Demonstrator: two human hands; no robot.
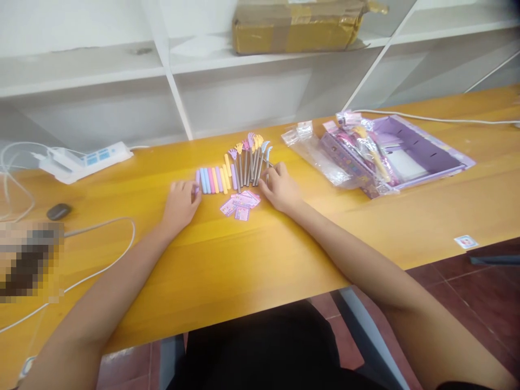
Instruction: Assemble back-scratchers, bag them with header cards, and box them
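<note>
My left hand (182, 203) rests on the table with its fingers curled in, thumb and forefinger pinching a purple stick (197, 179) at the left end of a row of pastel sticks (213, 180). To the right of that row lie several metal-stemmed back scratchers (247, 162) with small hand-shaped tops in purple, yellow and blue. My right hand (280, 187) is at their right end, its bent fingers closed about the stem of a blue-topped back scratcher (268, 157); the fingers partly hide that stem. Small pink printed cards (242, 202) lie overlapping between my hands.
A purple box (434, 162) with plastic-wrapped items (365, 151) stands at the right, beside a clear bag (312, 151). At the left are a white power strip (95, 161), cables and a dark mouse-like object (59, 211). A taped carton (298, 27) sits on the shelf.
</note>
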